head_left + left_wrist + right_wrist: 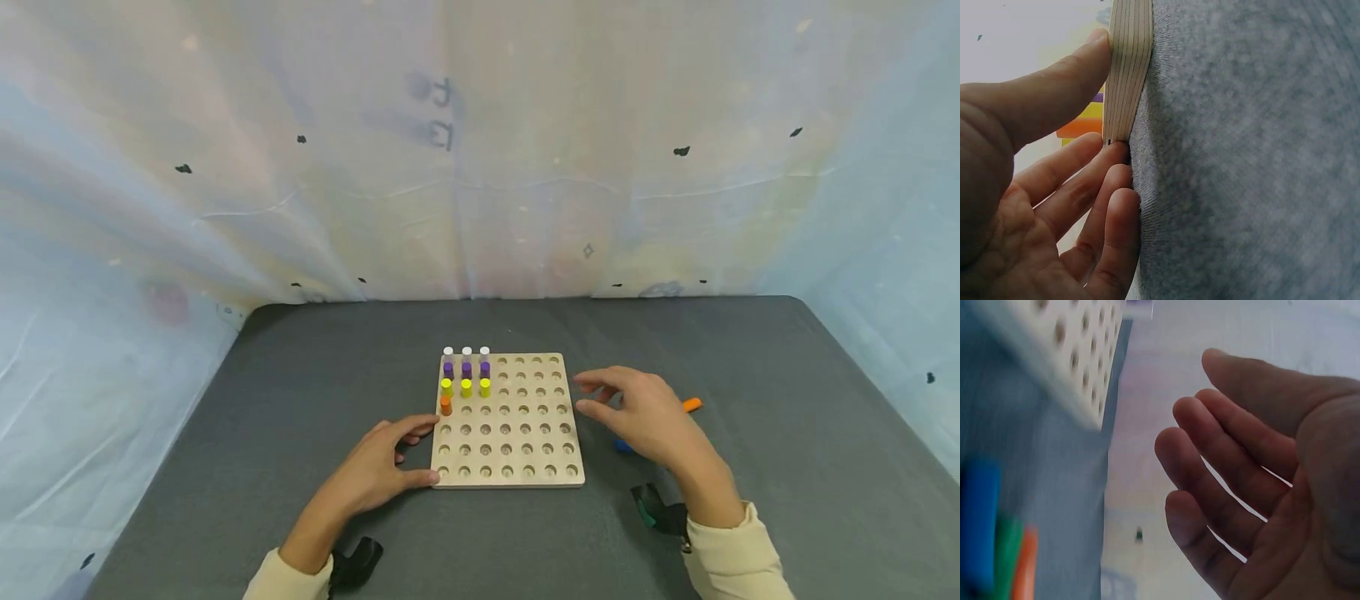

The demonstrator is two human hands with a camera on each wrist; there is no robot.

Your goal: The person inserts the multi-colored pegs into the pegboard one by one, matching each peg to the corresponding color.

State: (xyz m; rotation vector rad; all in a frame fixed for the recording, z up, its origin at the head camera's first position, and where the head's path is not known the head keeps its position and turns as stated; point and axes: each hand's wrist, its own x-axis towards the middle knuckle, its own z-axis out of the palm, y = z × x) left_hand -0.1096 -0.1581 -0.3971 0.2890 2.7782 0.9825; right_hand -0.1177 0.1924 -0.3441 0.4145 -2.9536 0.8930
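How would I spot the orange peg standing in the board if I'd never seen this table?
On the dark grey table lies a square, pale wooden board. In its leftmost column, just beyond the left hand, stands the orange peg. The pegs behind it are yellow, purple and white; it's alone in its row, the board's only orange one.

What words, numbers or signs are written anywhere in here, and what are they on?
No word, number or brand can be read for sure.
Back sheet, high up: an upper mark and a lower mark, like handwriting, too unclear to read.
Back sheet, lower down: a small diamond-like sign, with no letters I can make out.
Pegboard and its standing pegs: no writing I can see.
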